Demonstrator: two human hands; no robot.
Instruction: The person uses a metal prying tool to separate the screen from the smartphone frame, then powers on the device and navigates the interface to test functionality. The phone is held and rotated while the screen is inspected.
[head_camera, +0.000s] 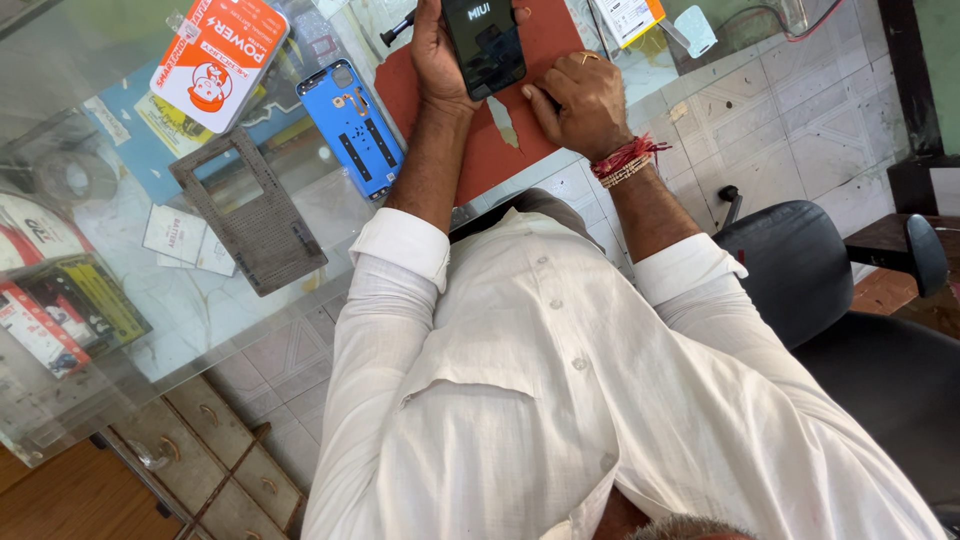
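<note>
My left hand (435, 55) grips a black smartphone (485, 45) by its left edge; the phone's screen is lit and faces up. It is held over a worn red mat (490, 150) on the glass table. My right hand (585, 100), with a ring and red thread bands at the wrist, rests on the mat just right of the phone. Its fingers are curled under and its thumb lies by the phone's lower corner. Nothing shows inside that hand.
A black screwdriver (395, 30) lies by my left hand. On the glass top (200, 300) lie a blue phone back panel (352, 125), a grey perforated frame (250, 215) and an orange-and-white box (218, 60). A black office chair (800, 270) stands at the right, wooden drawers (230, 450) below.
</note>
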